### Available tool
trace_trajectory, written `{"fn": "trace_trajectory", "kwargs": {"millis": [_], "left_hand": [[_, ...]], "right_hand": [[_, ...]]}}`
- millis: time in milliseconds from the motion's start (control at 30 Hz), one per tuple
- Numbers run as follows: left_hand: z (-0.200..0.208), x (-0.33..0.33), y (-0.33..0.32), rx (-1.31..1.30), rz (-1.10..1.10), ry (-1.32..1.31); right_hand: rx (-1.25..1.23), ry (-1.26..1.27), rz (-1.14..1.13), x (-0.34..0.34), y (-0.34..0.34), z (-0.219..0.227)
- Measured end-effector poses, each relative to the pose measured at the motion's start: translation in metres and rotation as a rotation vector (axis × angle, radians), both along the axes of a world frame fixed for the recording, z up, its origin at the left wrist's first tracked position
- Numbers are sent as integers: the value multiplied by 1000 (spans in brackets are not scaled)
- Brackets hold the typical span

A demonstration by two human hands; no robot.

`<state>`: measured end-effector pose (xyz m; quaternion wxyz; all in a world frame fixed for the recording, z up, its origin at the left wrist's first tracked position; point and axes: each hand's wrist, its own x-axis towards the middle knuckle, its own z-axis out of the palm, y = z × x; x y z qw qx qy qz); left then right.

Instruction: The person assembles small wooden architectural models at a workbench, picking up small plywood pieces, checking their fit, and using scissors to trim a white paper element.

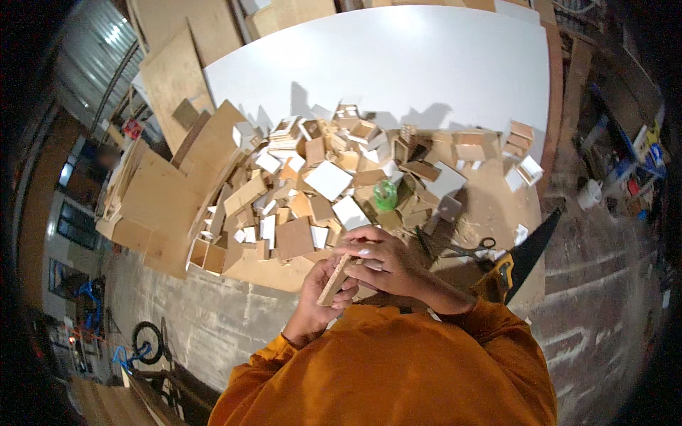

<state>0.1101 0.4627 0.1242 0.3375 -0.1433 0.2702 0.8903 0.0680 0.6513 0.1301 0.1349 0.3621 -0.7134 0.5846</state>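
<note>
Close in front of my body, my left hand (315,292) grips a small, narrow piece of wood (332,282) by its lower part. It is light brown and tilted, with one long edge facing up. My right hand (383,261) closes round its upper end, the fingers bent over it; part of that end is hidden beneath them. Just beyond my hands lies a heap of wood offcuts, among them a brown square board (294,238) and a white block (328,180). A green transparent container (385,195) stands within the heap.
Scissors (472,248) and a handsaw with a yellow handle (506,275) lie at the table's right edge. A large white panel (398,64) stands behind the heap. Plywood sheets (153,184) lean at the left, and a bicycle wheel (148,342) is on the floor at lower left.
</note>
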Motion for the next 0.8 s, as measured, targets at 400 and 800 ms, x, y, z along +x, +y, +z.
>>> {"fn": "trace_trajectory", "kwargs": {"millis": [400,800], "left_hand": [[-22,11,45,-308,-377,65],[-41,20,68,-116,-239,30]], "right_hand": [[-111,-242,-85,33,75,-45],[1023,-222,-673,38,223,-115]]}}
